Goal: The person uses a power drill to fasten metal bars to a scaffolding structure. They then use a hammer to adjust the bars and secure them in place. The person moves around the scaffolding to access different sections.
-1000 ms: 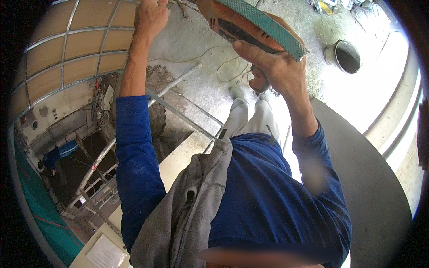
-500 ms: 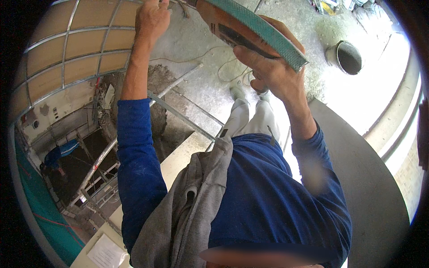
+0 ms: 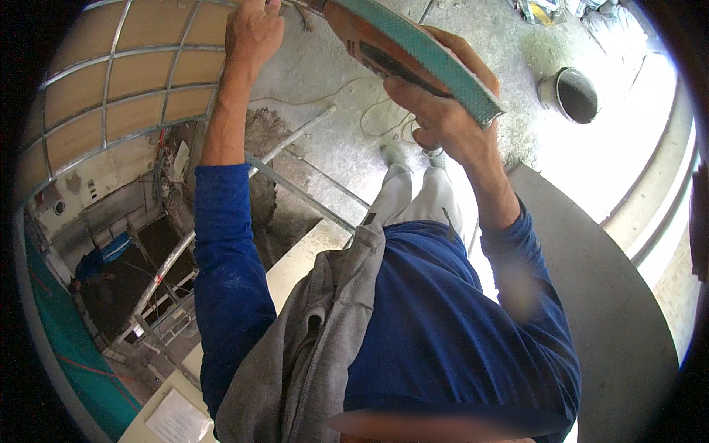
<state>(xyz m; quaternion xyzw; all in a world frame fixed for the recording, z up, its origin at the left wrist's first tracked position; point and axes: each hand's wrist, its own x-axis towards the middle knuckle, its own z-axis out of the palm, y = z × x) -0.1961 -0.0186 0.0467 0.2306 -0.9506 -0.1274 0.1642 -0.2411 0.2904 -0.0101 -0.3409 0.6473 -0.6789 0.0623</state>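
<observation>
At the upper middle, my right hand is wrapped around a reddish power tool with a dark side panel and a teal, textured strip along its back. The tool slants up and to the left, and its front end runs past the top edge. My left hand is raised to the left of it, near the tool's front. Its fingers look closed, but the top edge cuts off their tips, and what they hold cannot be made out. Both arms reach upward in blue sleeves.
Metal framing with brown panels fills the upper left. Metal scaffold tubes stand beside me. A bucket and a thin cord are on the floor. Lower left, a person in blue bends down. A paper sheet lies nearby.
The tool and my right hand have shifted slightly left and up. My left hand is almost unmoved. The person at the lower left has bent lower.
</observation>
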